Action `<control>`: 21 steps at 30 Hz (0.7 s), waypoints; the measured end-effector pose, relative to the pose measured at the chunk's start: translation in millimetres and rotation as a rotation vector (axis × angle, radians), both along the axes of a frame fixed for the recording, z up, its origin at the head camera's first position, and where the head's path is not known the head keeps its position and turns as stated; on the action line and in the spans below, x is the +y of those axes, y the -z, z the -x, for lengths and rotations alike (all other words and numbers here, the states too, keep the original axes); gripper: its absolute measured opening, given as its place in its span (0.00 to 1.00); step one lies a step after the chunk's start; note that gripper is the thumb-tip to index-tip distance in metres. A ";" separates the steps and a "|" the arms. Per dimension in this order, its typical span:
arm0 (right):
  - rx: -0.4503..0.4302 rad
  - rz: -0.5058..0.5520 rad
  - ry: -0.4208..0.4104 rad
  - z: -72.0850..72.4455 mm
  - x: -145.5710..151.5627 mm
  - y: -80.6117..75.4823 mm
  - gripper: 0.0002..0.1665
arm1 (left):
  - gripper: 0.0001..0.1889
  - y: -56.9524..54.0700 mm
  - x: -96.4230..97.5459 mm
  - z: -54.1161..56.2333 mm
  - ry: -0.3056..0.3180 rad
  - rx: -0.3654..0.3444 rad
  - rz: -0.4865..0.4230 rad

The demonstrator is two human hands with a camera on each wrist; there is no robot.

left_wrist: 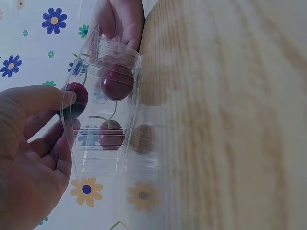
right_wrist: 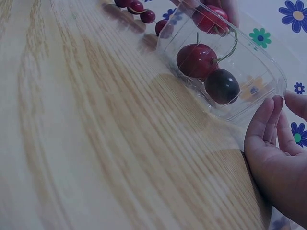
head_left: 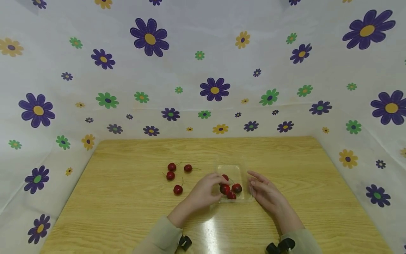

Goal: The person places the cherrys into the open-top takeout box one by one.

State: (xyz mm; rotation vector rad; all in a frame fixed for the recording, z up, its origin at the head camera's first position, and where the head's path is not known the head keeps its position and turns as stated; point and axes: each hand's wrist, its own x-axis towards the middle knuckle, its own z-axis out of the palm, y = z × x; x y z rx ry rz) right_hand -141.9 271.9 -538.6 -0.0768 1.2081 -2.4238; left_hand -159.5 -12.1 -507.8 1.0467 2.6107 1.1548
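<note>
The left hand's (head_left: 206, 190) fingers pinch a dark red cherry (left_wrist: 80, 98) at the left side of a clear plastic box (head_left: 234, 171); whether the fruit touches the bottom, I cannot tell. More cherries (head_left: 237, 188) with green stems lie in the box. The right hand (head_left: 269, 195) rests against the opposite side, its fingers loosely extended. Left of the box, four loose cherries (head_left: 178, 189) sit on the wood-grain desk (head_left: 127, 218), before a flower-printed white cloth (head_left: 180, 70).

Smooth plastic box (head_left: 233, 171), glossy cherries (head_left: 237, 188)
</note>
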 end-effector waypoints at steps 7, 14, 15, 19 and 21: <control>-0.008 -0.007 0.009 0.1 -0.4 -0.7 0.27 | 0.21 -2.1 0.3 -1.9 -0.011 -0.022 -0.001; -0.013 0.001 0.011 0.2 -1.0 -1.7 0.28 | 0.21 -4.0 0.7 -2.8 -0.009 -0.021 -0.023; -0.013 0.003 0.010 0.2 -1.1 -1.7 0.28 | 0.21 -3.7 0.8 -2.8 -0.009 -0.019 -0.030; -0.014 0.010 0.005 0.0 -1.1 -2.3 0.28 | 0.19 -2.1 1.2 -2.6 -0.005 -0.002 -0.060; -0.014 0.012 0.002 -0.1 -1.0 -2.6 0.28 | 0.19 -1.5 1.2 -2.4 -0.004 0.009 -0.075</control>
